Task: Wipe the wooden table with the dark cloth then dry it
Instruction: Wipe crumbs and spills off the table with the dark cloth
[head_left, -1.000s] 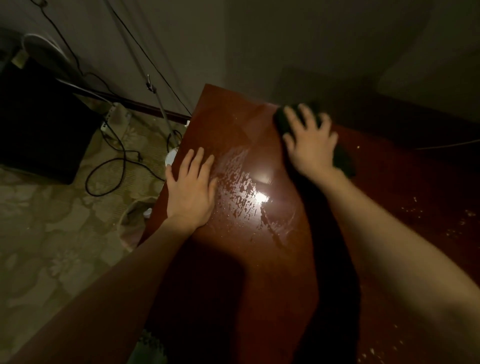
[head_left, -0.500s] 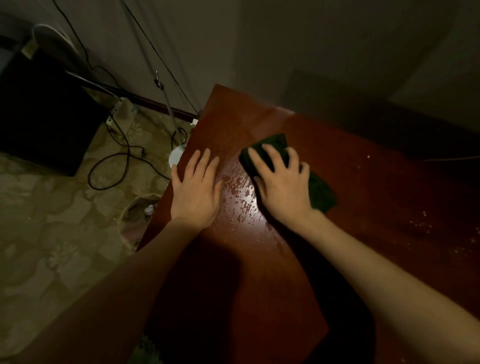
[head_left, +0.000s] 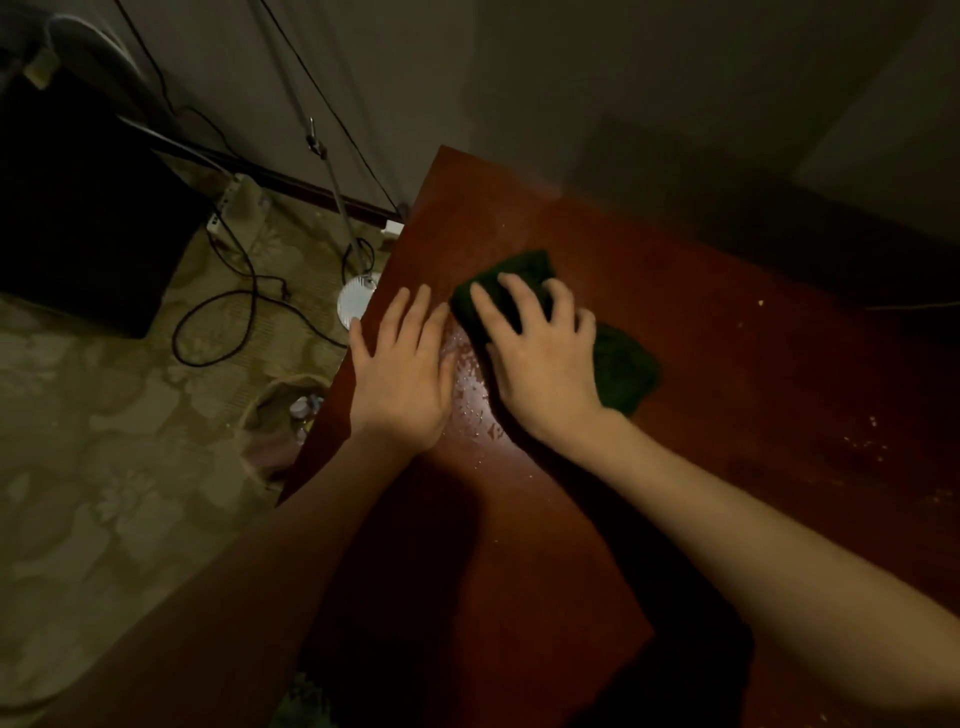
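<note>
The reddish-brown wooden table fills the right half of the view, its left edge running diagonally. My right hand presses flat on a dark green cloth near the table's left side; the cloth shows beyond my fingertips and to the right of my palm. My left hand lies flat on the wood at the left edge, fingers spread, holding nothing. Water droplets glisten between the two hands. Pale specks dot the table's right part.
Left of the table is a patterned floor with black cables, a white round lamp base with its pole, a power strip, a black box and a small bin below the table edge. A wall stands behind.
My right hand has dragged the cloth from the table's far side toward me and leftward, close to my left hand. The large wet glare patch is mostly gone. My left hand has stayed put.
</note>
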